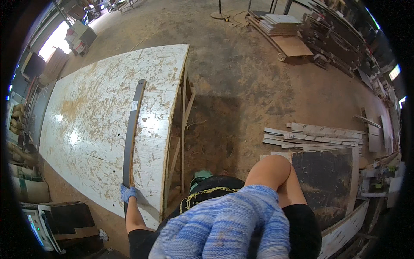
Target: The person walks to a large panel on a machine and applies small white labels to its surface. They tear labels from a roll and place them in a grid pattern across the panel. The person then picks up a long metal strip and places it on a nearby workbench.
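Observation:
A long, narrow dark grey board strip (130, 138) with a brown edge and a small pale label lies along a scuffed white worktable (95, 125). My left hand (128, 193), in a blue knitted glove, is closed around the strip's near end, close to the table's front edge. My right hand (228, 220), gloved the same way, is raised very close to the camera and fills the bottom middle. Its fingers are bent and pressed together, but the fingertips are out of sight. Whatever they may hold is hidden.
Pale strips (315, 136) lie piled on the right, beyond a dark panel (323, 181) with a light border. Stacked boards (280, 26) stand at the far right. Wooden legs (183, 129) support the worktable. Dusty concrete floor (224, 64) stretches beyond.

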Demonstrator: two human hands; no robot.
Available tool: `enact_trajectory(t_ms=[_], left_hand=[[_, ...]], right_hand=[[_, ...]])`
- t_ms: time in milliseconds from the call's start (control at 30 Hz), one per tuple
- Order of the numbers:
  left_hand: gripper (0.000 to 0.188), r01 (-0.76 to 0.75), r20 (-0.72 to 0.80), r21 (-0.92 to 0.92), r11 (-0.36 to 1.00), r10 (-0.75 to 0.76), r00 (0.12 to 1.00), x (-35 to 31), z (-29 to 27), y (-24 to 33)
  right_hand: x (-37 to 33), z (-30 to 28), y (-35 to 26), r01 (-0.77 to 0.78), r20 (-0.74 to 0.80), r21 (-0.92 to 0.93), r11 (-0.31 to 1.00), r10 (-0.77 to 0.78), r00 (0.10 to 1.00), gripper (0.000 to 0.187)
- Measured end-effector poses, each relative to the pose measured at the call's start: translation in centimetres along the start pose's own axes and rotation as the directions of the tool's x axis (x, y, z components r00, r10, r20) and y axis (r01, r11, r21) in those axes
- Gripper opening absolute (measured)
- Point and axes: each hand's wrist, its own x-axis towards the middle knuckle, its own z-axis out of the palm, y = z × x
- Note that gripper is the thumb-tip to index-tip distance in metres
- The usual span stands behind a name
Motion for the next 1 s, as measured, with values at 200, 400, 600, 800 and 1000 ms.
enact_trajectory(t_ms=[200, 400, 600, 800, 1000], left_hand=[[0.068, -0.078, -0.179, -0.066, 0.995, 0.065, 0.982, 0.7, 4.0, 1.7], [0.062, -0.176, -0.243, -0.171, 0.969, 0.131, 0.961, 0.3, 2.1, 11.0], [0.067, -0.126, -0.242, -0.147, 0.981, 0.088, 0.966, 3.3, 1.2, 20.2], [0.076, -0.18, -0.257, -0.215, 0.96, 0.123, 0.958, 5.8, -0.3, 30.6], [0.075, -0.082, -0.255, -0.155, 0.984, 0.04, 0.966, 6.0, -2.7, 43.7]], right_hand=[[2.2, -6.2, -0.9, -0.11, -0.002, 0.191, 0.976, 0.112, 0.994, 0.032], [7.3, -12.2, -0.6, -0.371, 0.107, 0.422, 0.827, 0.361, 0.926, 0.037], [13.0, -17.3, -1.1, -0.383, 0.004, 0.337, 0.86, 0.406, 0.914, 0.04], [16.1, -24.9, -2.6, -0.424, 0.062, 0.309, 0.851, 0.427, 0.902, 0.038], [19.3, -31.4, -6.9, -0.584, 0.178, 0.502, 0.637, 0.585, 0.791, 0.033]])
